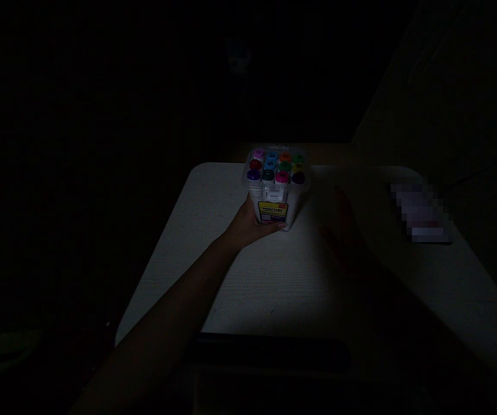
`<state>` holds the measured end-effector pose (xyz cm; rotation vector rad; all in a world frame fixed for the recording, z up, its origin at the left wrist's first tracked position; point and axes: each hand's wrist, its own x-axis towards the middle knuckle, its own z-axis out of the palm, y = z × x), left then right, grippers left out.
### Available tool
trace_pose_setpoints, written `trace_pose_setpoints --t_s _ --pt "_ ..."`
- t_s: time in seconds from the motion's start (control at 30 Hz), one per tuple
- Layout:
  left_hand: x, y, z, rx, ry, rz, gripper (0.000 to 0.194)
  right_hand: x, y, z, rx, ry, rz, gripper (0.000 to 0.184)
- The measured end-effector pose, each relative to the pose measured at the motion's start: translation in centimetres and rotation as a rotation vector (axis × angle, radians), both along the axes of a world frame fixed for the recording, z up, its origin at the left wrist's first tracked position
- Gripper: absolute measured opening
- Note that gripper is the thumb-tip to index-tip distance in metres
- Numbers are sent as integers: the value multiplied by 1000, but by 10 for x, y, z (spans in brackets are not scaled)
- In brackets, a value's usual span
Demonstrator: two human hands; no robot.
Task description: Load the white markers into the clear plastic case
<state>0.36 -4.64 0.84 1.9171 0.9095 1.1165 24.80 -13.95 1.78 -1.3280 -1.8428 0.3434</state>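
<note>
the pale tabletop is lying partly in deep shadow, so a misjudged reach could be the main risk — dim light being the cause. the clear marker case is sitting upright towards the far side; whether its base is touching the surface i cannot tell, and a forward push could be tipping it over that edge. the left hand is gripping it low, so the top might be swaying if the grasp loosens. the right hand is hanging apart, spread and empty; a wide sweep could be knocking the blurred flat object. coloured caps are lining the top — markers could be spilling if the front latch is sitting unfastened, which i cannot make out
</note>
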Motion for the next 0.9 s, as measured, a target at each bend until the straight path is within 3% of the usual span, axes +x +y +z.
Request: trace_pose_setpoints --t_s 0.27,0.5,0.77,0.9 --pt "-3 -5 8 29 66 -52 68 1 -1 2 -27 26 5 86" --pt "1 -9 13 -20 44 -159 64 5 -6 18 42 86 1 77" --pt "5 -7 10 -44 -17 -120 67 8 -2 13 128 152 40 69" --pt "6 -6 7 -63 -41 -107 71 2 0 23 82 116 25 74"
